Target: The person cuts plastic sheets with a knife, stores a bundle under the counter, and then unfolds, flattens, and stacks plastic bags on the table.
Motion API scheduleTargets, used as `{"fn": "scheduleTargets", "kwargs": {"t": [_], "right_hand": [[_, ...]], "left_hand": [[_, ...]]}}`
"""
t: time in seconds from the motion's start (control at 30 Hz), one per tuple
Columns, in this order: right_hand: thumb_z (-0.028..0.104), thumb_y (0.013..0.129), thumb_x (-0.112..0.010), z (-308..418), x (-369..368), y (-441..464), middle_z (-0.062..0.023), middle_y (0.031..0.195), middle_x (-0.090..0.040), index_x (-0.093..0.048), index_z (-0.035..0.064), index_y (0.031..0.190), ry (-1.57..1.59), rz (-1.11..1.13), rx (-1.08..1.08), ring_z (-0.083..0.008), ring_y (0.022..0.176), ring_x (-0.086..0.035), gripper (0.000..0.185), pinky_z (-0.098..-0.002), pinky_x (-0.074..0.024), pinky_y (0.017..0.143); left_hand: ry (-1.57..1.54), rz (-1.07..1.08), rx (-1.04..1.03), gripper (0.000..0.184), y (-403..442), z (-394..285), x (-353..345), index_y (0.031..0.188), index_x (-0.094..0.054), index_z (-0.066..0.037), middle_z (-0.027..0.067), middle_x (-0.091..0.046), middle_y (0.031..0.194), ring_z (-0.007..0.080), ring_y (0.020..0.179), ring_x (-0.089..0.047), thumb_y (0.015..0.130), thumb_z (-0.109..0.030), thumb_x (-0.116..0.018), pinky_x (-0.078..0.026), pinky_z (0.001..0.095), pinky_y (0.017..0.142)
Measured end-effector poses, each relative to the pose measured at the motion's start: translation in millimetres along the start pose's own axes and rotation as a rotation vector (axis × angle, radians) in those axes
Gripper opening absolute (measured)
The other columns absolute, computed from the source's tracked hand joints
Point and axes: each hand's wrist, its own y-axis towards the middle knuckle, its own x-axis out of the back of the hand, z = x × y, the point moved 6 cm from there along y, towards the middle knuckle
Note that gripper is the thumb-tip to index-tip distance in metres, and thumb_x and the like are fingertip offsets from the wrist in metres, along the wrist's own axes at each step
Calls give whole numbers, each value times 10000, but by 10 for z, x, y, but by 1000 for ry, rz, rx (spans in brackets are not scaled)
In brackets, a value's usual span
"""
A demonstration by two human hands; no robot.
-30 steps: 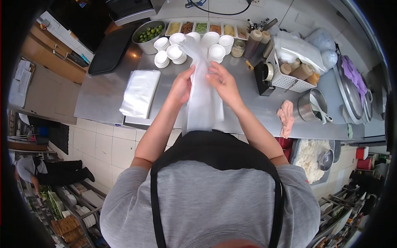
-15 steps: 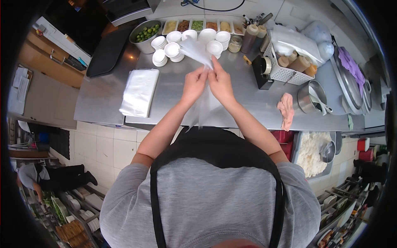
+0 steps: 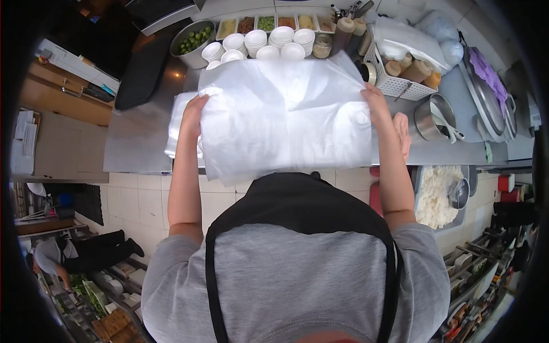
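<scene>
A translucent white plastic bag [image 3: 286, 114] is spread wide between my hands above the steel counter's front. Gripping its left edge is my left hand [image 3: 195, 114], fingers closed on the plastic. On the opposite edge, my right hand [image 3: 374, 103] pinches the bag in the same way. Partly covered by the bag on the left lies a stack of folded plastic bags [image 3: 176, 128]. Just beyond the bag's far edge stand several piles of small white bowls [image 3: 257, 40], the nearest ones partly hidden. A pink cloth [image 3: 402, 134] lies right of my right forearm.
A pot of limes [image 3: 194, 40] and trays of chopped toppings [image 3: 266, 23] line the back of the steel counter [image 3: 134, 131]. At right are a white basket of bottles [image 3: 400, 88] and a metal pot [image 3: 434, 117]. Another person [image 3: 74, 254] is at lower left.
My hands have moved far apart from the middle, and the bunched plastic bag is now opened out flat between them. The view has shifted slightly.
</scene>
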Motion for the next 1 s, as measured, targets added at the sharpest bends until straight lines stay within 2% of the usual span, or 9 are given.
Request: {"fn": "scheduleTargets", "kwargs": {"t": [0.17,0.23,0.3,0.4,0.63,0.73,0.83,0.9,1.0], "right_hand": [[75,787,-497,-1024,344,418,-42,887,-602,-561,-14,1056,-256,38,-46,-109,784,-537,290,-240,-427,684],[72,755,-532,-1298,470,491,-61,860,-622,-575,-5,1039,-500,-110,-23,-126,751,-554,298,-260,-434,664],[92,714,-610,-1359,432,463,-102,870,-634,-564,1,1054,-392,-138,-28,-184,755,-585,355,-291,-449,693],[108,663,-677,-1461,516,540,-147,896,-636,-543,-2,1073,-504,-219,216,-253,787,-607,445,-321,-460,722],[108,675,-668,-928,379,177,-158,842,-627,-551,75,1084,-831,-377,189,-324,795,-604,427,-384,-475,707],[101,729,-605,-394,216,4,-138,764,-626,-620,83,976,-1018,-403,486,-304,702,-608,249,-371,-478,628],[132,761,-561,273,272,-1,-175,851,-619,-627,50,886,-902,-379,677,-347,794,-593,163,-426,-469,696],[143,780,-556,788,522,63,-185,831,-614,-643,49,876,-921,-521,623,-361,772,-591,159,-424,-470,690],[163,770,-582,1405,1219,294,-165,848,-628,-648,56,924,-945,-746,816,-343,799,-600,199,-399,-477,714]], "left_hand": [[10,48,107,341,508,742,449,1137,-468,46,128,-574,1057,211,945,-574,865,-159,-484,-454,314,848],[25,-2,174,355,724,1154,672,1151,-460,52,125,-571,1064,210,959,-564,862,-152,-488,-444,314,862],[-13,10,179,382,759,1246,707,1177,-444,53,121,-568,1074,208,955,-559,836,-109,-500,-438,316,860],[101,42,113,400,829,1312,792,1165,-469,58,116,-576,1068,201,926,-565,784,-53,-518,-447,306,828],[353,-195,-6,341,934,1323,934,1023,-586,41,68,-615,879,153,785,-561,694,-29,-530,-444,263,716],[314,-223,-131,333,988,1318,1027,1017,-583,42,52,-611,829,122,716,-552,693,-23,-536,-444,247,641],[349,-348,-20,336,730,972,961,1084,-560,-22,42,-594,797,87,639,-540,751,-61,-575,-426,221,540],[334,-392,-130,307,672,796,1115,1091,-569,-79,42,-595,868,119,718,-568,786,-109,-587,-443,230,585],[349,-450,-186,271,455,509,1232,1077,-581,-85,36,-610,955,144,845,-582,814,-151,-590,-458,294,695]]}}
